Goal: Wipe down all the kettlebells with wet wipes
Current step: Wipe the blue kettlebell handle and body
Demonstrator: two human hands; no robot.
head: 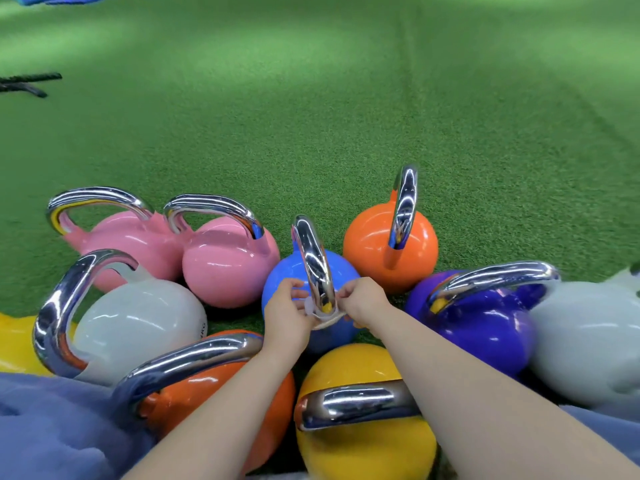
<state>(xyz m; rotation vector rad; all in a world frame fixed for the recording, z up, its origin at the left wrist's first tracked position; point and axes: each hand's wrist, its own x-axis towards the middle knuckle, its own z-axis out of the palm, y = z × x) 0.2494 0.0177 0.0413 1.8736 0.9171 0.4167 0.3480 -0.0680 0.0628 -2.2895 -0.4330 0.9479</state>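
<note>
On green turf, amid clustered kettlebells, the blue kettlebell [287, 282] is standing upright while the left hand [285, 311] and right hand [363, 301], fingers curled, are pinching a white wipe [325, 318] wrapped round the near base of its chrome handle [313, 258].

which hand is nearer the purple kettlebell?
Right. The right hand holds the wet wipe at the blue kettlebell handle, on the side facing the purple kettlebell. The left hand is across the handle, farther away.
</note>
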